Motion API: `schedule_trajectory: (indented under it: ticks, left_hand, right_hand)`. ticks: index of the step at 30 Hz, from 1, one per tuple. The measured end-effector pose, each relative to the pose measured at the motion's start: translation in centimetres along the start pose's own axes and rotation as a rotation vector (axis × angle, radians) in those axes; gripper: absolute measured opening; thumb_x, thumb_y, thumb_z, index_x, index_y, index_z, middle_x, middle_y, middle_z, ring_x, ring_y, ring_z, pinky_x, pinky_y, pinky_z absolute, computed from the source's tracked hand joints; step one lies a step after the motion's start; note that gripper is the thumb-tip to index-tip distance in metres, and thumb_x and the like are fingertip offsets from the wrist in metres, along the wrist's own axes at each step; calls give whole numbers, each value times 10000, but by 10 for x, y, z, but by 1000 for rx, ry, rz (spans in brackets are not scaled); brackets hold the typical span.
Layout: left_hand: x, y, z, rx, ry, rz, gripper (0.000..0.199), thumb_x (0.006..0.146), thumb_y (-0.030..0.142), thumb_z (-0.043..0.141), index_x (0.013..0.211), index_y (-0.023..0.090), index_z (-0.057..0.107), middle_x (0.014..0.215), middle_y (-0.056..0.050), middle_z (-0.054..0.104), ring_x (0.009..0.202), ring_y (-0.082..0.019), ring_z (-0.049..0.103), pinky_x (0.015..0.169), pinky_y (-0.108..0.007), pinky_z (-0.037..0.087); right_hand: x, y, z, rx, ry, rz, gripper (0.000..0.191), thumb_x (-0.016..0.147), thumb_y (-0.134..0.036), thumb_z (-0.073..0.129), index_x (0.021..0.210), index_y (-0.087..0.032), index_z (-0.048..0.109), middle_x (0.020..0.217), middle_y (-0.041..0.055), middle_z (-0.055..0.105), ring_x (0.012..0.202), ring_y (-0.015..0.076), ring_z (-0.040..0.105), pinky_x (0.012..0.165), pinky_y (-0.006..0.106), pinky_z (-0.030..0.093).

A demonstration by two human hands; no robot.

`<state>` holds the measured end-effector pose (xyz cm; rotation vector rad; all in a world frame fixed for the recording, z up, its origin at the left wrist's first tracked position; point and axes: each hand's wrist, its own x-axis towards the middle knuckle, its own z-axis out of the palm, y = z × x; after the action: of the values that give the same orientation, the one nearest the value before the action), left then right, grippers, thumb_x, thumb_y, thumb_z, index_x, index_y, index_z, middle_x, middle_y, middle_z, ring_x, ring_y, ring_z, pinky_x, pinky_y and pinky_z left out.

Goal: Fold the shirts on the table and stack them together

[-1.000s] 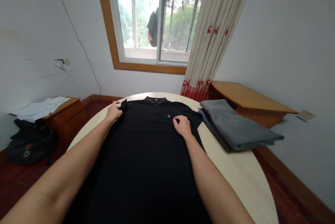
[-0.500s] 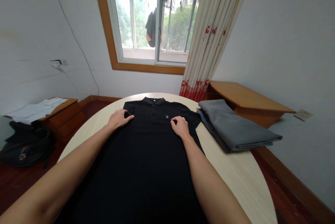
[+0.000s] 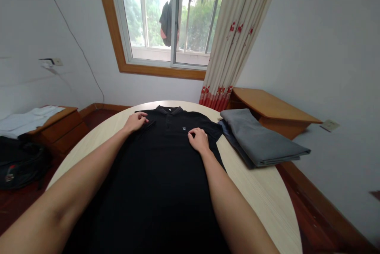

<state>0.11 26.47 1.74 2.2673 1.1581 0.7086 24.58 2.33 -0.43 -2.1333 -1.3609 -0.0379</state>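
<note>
A black polo shirt (image 3: 166, 175) is spread front side up, its collar at the far side and a small white emblem on the chest. My left hand (image 3: 135, 122) is over the shoulder and sleeve on the left, thumb and fingers slightly parted. Just beside its fingertips, a flap of black cloth lies folded inward on the shirt. My right hand (image 3: 198, 139) rests on the chest below the emblem, fingers loosely bent and no cloth visibly pinched. The shirt's lower end is dark and runs out of view between my forearms.
Under the shirt is a round, pale wooden table (image 3: 261, 198). Folded grey cloth (image 3: 264, 139) lies on its right side, over darker folded cloth. A brown wooden desk (image 3: 276, 105) stands behind it by the curtain (image 3: 237, 36). Papers cover a low cabinet (image 3: 62, 127) at left.
The view has shifted slightly right and down. At the left sleeve, a cloth flap now shows folded inward beside my left hand. My right hand's thumb and forefinger no longer form a ring.
</note>
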Motion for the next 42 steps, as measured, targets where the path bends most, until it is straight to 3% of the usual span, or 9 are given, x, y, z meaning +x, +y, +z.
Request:
schedule_trajectory:
  ticks: [4,9,16,20,24,29,34,37,42]
  left_hand:
    - [10,-10,8,377,10,-62,550,908,464,471,1353,178,622,1484,-140,539,1382,-348,475,1129,-488,390]
    - [23,-23,20,535,-150,-157,784,933,665,326,1568,207,367,1662,-147,187,1521,-395,177,1170,-650,215]
    - [49,-47,8,552,-142,-156,891,894,768,283,1583,206,332,1666,-149,183,1522,-396,174,1176,-661,169]
    - [53,-38,5,567,-171,-202,904,898,757,291,1596,182,293,1672,-154,141,1523,-419,140,1162,-694,150]
    - [33,-11,18,629,-77,-125,818,966,635,243,1597,114,264,1674,-167,102,1540,-390,66,1182,-677,56]
    - [-4,13,31,567,-193,-104,797,973,625,224,1592,127,285,1666,-151,168,1535,-366,142,1200,-629,129]
    - [-25,31,35,577,-61,-62,822,959,656,243,1576,119,324,1646,-186,232,1526,-393,165,1196,-638,117]
    - [-39,34,41,552,-99,-55,796,960,648,251,1575,150,337,1648,-161,248,1525,-386,177,1195,-628,148]
    - [-54,30,44,548,-100,-30,714,976,594,283,1558,190,377,1642,-142,278,1518,-362,220,1190,-612,195]
  right_hand:
    - [0,-1,0,0,-6,5,170,910,-253,579,958,-229,740,1151,58,689,1089,236,573,952,373,405]
    - [1,-1,0,-6,-25,4,165,912,-259,580,955,-233,737,1163,59,680,1100,244,569,949,378,402]
    - [1,0,2,-6,-20,-9,159,906,-264,586,962,-234,732,1171,65,675,1103,248,561,955,382,400]
    - [0,0,2,-9,-20,-9,161,906,-263,586,966,-237,733,1167,68,668,1106,250,555,956,384,401]
    - [0,-1,1,-18,-25,-3,163,907,-261,586,967,-230,734,1169,70,665,1109,256,558,947,388,407]
    - [0,-1,0,-28,-27,-9,162,907,-253,588,976,-224,732,1177,74,666,1112,260,556,943,387,407]
    - [-1,-2,2,-36,-35,-5,166,913,-264,583,973,-228,734,1183,73,666,1120,262,559,951,393,414]
    - [-1,-5,1,-23,-23,-8,173,907,-258,581,987,-225,731,1183,71,668,1118,255,566,959,387,420]
    - [7,6,-25,-84,206,134,255,916,-297,531,1045,-198,727,1190,125,659,1117,282,566,954,423,431]
